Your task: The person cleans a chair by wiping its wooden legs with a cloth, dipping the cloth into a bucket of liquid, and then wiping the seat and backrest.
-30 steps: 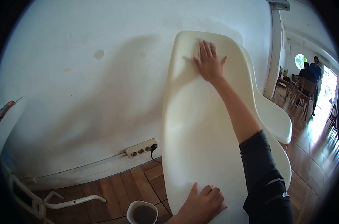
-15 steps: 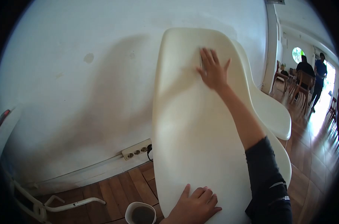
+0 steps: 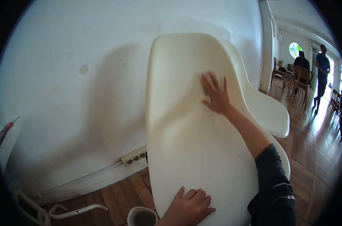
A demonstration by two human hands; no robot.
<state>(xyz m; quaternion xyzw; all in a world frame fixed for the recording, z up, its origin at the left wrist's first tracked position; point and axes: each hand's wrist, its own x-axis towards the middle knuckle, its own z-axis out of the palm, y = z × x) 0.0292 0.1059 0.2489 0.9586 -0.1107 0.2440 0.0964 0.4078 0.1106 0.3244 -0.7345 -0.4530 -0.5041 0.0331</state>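
Observation:
A cream plastic chair shell [image 3: 186, 124] stands on end against the white wall, its smooth back facing me. My right hand [image 3: 215, 94] lies flat on its upper part with fingers spread, pressing a thin pale sheet [image 3: 205, 77] whose edge shows at the fingertips. A dark sleeve covers that arm from the elbow down. My left hand [image 3: 188, 207] rests on the shell's lower part, fingers curled against it.
A second cream shell [image 3: 265, 109] sits right behind the first. Below are a white cup of dark liquid [image 3: 142, 217], a power strip [image 3: 134, 158] on the wall and a white tube frame [image 3: 65, 213]. Two people [image 3: 321, 64] and wooden chairs [image 3: 301, 81] are at far right.
My right hand with the sheet has slid down the shell. The view has shifted, so the shell now sits further left and the left hand lower in the frame.

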